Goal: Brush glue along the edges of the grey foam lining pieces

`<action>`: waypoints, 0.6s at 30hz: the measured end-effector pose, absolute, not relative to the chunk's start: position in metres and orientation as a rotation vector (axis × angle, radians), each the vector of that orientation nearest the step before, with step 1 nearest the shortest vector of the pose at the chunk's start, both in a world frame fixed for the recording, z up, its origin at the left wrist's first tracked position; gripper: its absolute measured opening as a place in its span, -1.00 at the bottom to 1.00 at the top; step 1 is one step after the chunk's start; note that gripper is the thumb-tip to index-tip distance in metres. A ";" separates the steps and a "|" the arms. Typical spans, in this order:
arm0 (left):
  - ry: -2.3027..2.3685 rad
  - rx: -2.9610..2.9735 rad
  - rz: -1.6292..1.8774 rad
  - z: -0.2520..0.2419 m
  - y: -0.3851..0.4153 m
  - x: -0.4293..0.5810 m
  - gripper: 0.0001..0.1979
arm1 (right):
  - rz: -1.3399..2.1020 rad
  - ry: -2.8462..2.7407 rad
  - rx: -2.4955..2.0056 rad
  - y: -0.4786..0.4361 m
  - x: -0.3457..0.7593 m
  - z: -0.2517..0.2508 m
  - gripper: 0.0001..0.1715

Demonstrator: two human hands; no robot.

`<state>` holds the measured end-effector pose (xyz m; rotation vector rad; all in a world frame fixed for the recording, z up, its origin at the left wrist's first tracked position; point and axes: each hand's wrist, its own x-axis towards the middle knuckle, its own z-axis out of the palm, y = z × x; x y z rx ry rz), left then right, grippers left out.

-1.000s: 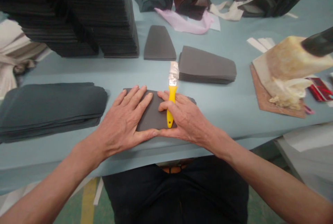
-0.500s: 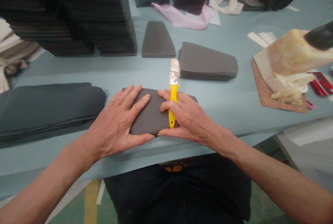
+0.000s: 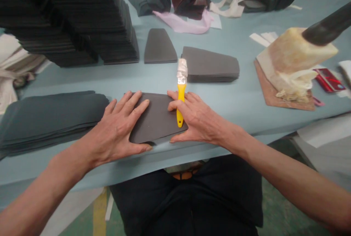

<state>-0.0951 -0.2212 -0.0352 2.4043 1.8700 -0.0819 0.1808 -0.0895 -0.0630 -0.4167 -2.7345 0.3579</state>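
Observation:
A dark grey panel (image 3: pixel 155 117) with a tapered outline lies flat in front of me. My left hand (image 3: pixel 117 124) rests on its left end, fingers spread and thumb along the near edge. My right hand (image 3: pixel 201 119) is at its right end and holds a paintbrush (image 3: pixel 180 95) between its fingers. The brush has a yellow handle and points away from me, its bristles coated in something whitish. The thumb of that hand is stretched out by the panel's near right corner. My right fingers cover part of the panel's right end.
Left of my hands lies a pile of dark green pieces (image 3: pixel 55 117). Beyond the brush are a stack of grey panels (image 3: pixel 212 64) and a smaller grey piece (image 3: pixel 160 46). Tall dark stacks (image 3: pixel 115 27) rise at the back left. A glue-stained container (image 3: pixel 293 53) stands on a brown board (image 3: pixel 263 82).
My right thumb has come away from the panel's near edge, which now shows more. Both hands have shifted slightly, the brush still in the right one. The whole view has moved a little.

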 end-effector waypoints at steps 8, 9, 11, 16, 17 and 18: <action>1.888 2.338 -0.047 -0.032 -0.210 -0.111 0.31 | 0.379 -2.784 -0.474 -0.077 0.184 -0.053 -0.08; 1.870 2.335 -0.046 -0.034 -0.210 -0.113 0.32 | 0.393 -2.783 -0.470 -0.076 0.184 -0.053 -0.09; 1.820 2.341 -0.037 -0.037 -0.209 -0.116 0.34 | 0.424 -2.777 -0.456 -0.075 0.185 -0.054 -0.11; 1.770 2.376 0.060 -0.046 -0.213 -0.118 0.31 | 0.494 -2.778 -0.492 -0.077 0.185 -0.053 -0.16; 1.772 2.376 0.071 -0.047 -0.215 -0.119 0.30 | 0.486 -2.779 -0.501 -0.078 0.185 -0.053 -0.15; 1.771 2.376 0.078 -0.048 -0.217 -0.121 0.30 | 0.473 -2.780 -0.503 -0.078 0.185 -0.052 -0.14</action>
